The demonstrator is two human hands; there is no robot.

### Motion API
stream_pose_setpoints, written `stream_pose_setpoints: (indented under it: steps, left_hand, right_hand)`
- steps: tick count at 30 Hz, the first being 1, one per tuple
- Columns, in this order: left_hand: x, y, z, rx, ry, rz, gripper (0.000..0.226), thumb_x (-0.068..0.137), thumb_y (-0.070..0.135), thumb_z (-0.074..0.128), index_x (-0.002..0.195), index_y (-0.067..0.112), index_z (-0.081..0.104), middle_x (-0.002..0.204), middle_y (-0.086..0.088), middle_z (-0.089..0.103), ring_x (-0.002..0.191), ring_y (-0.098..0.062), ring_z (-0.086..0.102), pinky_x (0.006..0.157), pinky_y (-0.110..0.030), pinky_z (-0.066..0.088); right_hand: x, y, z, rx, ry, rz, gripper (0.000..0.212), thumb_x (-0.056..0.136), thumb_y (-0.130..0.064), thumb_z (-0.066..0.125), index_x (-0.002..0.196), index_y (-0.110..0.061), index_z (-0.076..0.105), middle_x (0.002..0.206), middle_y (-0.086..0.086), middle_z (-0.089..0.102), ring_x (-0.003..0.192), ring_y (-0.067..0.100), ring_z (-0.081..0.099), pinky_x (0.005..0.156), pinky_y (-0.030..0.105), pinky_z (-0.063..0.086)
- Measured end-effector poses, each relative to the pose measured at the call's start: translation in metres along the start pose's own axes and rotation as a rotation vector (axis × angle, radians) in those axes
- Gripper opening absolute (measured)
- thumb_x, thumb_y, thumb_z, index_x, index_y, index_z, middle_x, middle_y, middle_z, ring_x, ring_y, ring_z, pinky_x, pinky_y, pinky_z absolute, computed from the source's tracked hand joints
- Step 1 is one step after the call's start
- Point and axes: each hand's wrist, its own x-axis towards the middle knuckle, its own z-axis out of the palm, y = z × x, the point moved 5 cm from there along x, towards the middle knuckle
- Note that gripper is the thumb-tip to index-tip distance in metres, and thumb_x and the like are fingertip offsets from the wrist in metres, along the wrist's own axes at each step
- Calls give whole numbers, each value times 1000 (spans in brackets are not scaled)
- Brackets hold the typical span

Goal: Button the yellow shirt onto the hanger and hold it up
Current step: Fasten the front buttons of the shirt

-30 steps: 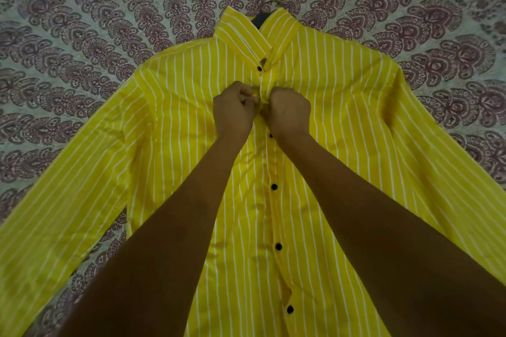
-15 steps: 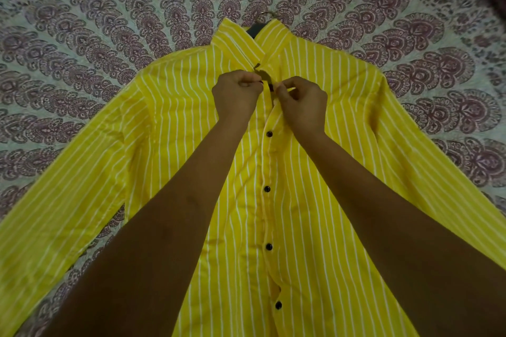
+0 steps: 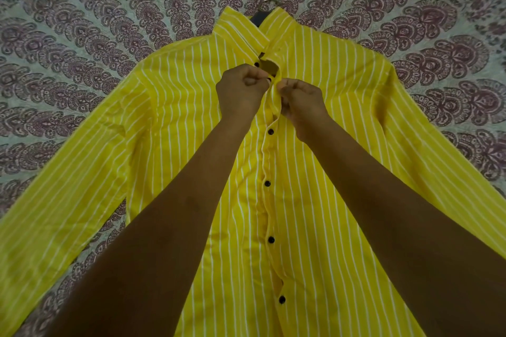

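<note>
Pinching the yellow white-striped cotton shirt [image 3: 315, 172] at its placket, toward twelve o'clock, left hand [image 3: 241, 90] steadies a small black button [image 3: 269, 79] while right hand [image 3: 301, 102] fingers grasp the buttonhole edge to close it.

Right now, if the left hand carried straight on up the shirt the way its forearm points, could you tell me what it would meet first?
Probably the top black button just beyond the left hand, then the collar of the yellow shirt. Depth is hard to judge here.
</note>
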Motion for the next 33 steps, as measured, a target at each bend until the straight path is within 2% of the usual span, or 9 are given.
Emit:
stream_pose_setpoints:
  steps: [6, 8, 13, 16, 18, 22, 25, 28, 33]
  left_hand:
    - [-3, -1, 0, -6, -29, 12, 10, 77, 6, 68, 86, 7, 71, 76, -4, 67, 65, -11, 61, 79, -35, 56]
    - [-4, -3, 0, -4, -30, 8, 10, 77, 6, 66, 85, 8, 71, 75, -3, 67, 63, -8, 60, 77, -33, 56]
    - [-5, -4, 1, -24, -14, 25, 11, 76, 5, 66, 85, 6, 72, 76, -7, 69, 61, -10, 59, 77, -36, 55]
    - [-4, -3, 3, -31, 15, 35, 12, 75, 3, 65, 85, 5, 72, 78, -12, 71, 59, -10, 58, 77, -38, 55]
    - [-3, -3, 5, -44, 18, 17, 12, 75, 3, 65, 85, 4, 72, 80, -14, 71, 59, -12, 58, 79, -40, 55]
    - [0, -5, 8, -64, -14, -16, 11, 75, 6, 67, 85, 5, 71, 77, -13, 70, 67, -18, 62, 82, -42, 56]
    - [2, -7, 9, -66, -32, -26, 7, 75, 6, 67, 81, 7, 71, 63, -4, 64, 62, -16, 60, 78, -40, 55]
    - [4, -9, 10, -67, -34, -50, 6, 74, 6, 67, 75, 11, 70, 59, -2, 62, 58, -16, 60, 75, -39, 56]
    - [5, -12, 12, -66, -63, -102, 9, 76, 5, 67, 71, 13, 67, 60, -3, 63, 54, -13, 60, 63, -29, 55]
  right_hand:
    - [-3, -1, -1, 5, 9, -27, 11, 86, 2, 56, 83, -8, 61, 64, 3, 56, 49, 6, 53, 57, 23, 47]
    - [-3, 1, 0, 26, 6, -34, 11, 86, 4, 55, 85, -5, 62, 68, 7, 58, 55, 11, 55, 58, 25, 48]
    - [-2, 2, -1, -39, 34, -65, 21, 85, 5, 50, 80, -14, 58, 66, 3, 54, 51, 8, 48, 48, 18, 41]
    - [0, -1, 0, -71, 5, -76, 32, 81, 7, 39, 85, -19, 58, 70, 8, 55, 58, 18, 48, 50, 22, 39]
    - [0, -1, -1, -19, 0, -49, 36, 80, 8, 36, 85, -18, 60, 70, 9, 59, 57, 18, 52, 50, 22, 43]
    - [1, 2, -1, 55, -34, -18, 34, 83, 8, 37, 88, -10, 65, 73, 7, 63, 64, 14, 59, 57, 22, 49]
    - [0, 5, -1, 63, -19, -24, 30, 84, 8, 41, 87, -8, 66, 67, 4, 66, 55, 9, 60, 52, 19, 49]
    - [-2, 6, -2, 69, 6, -53, 29, 85, 7, 44, 78, -12, 66, 57, -3, 66, 52, 7, 60, 51, 18, 49]
    - [-6, 8, -1, 117, 3, -62, 22, 89, 3, 45, 89, -8, 64, 72, 5, 64, 54, 5, 60, 52, 17, 49]
